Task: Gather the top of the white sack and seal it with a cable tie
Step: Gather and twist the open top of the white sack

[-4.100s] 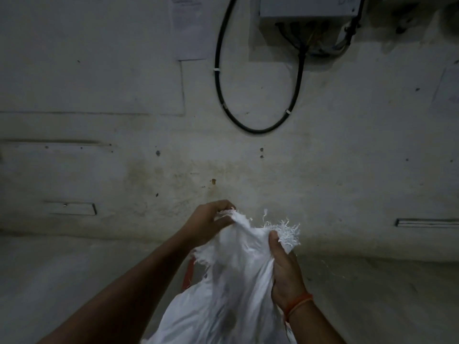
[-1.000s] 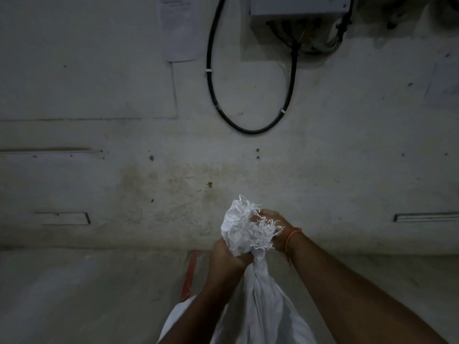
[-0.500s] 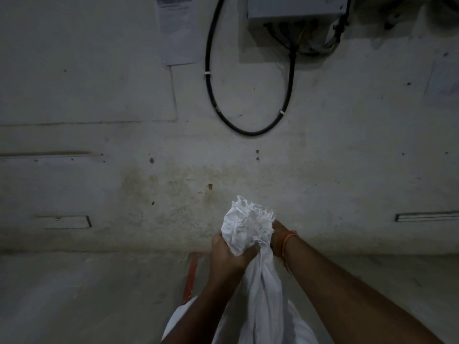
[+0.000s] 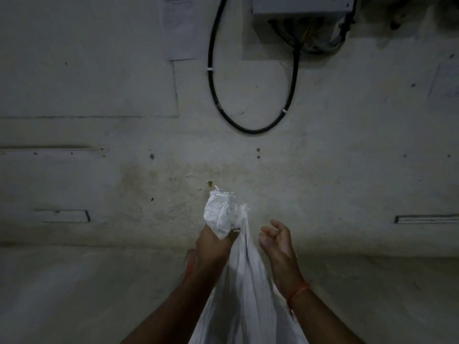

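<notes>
Left hand clenched; right hand loose, fingers curled.

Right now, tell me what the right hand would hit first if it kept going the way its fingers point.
The right hand is free, fingers loosely curled toward the left. Going straight on, it would probably meet the gathered neck of the white sack first, just below the left hand gripping it. Depth is uncertain.

Floor: pale, dusty concrete, dimly lit, met the wall along a shadowed seam. White sack stood on it; a red item, partly hidden, lay beside the sack.
</notes>
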Tool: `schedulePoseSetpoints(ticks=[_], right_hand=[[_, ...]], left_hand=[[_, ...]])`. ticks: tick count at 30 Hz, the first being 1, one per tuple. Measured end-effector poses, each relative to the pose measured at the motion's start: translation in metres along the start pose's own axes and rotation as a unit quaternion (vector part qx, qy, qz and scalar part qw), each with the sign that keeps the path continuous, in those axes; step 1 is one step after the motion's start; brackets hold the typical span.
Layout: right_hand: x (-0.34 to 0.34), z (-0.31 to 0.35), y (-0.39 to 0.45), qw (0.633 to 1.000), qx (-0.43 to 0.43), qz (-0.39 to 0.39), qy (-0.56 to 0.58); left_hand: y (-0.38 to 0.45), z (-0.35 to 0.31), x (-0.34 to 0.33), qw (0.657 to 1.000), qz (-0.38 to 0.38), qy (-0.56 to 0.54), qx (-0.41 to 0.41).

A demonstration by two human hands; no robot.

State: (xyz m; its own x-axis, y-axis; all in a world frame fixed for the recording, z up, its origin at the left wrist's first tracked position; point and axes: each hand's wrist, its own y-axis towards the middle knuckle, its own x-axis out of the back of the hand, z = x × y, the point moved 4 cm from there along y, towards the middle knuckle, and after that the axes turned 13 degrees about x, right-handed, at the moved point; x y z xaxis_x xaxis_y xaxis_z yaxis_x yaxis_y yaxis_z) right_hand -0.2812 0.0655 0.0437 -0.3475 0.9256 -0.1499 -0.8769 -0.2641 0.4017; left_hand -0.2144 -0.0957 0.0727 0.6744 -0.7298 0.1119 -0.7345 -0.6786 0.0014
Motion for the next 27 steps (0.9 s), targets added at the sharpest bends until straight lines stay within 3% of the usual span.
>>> schedulePoseSetpoints(ticks=[3,6,12,27], right_hand=[[-0.006,-0.018,-0.031,0.989,-0.023,0.128,-0.073],[-0.023,-0.023,-0.047,0.978,-0.01,0.176,-0.108],[-0.045,-0.011,-0.025,0.997,0.014,0.064,-0.05],[-0.044,-0.016,-0.014,0.988,0.011,0.025,-0.151]], left_hand=[[0.003,0.003,0.002,0.998,0.029,-0.056,0.013],[-0.001,0.0,-0.009,0.99,0.073,-0.114,0.034],[-0.002,-0.005,-0.029,0.964,0.171,-0.182,0.095],[-0.008,0.01,-0.031,0.956,0.237,-0.131,0.112]])
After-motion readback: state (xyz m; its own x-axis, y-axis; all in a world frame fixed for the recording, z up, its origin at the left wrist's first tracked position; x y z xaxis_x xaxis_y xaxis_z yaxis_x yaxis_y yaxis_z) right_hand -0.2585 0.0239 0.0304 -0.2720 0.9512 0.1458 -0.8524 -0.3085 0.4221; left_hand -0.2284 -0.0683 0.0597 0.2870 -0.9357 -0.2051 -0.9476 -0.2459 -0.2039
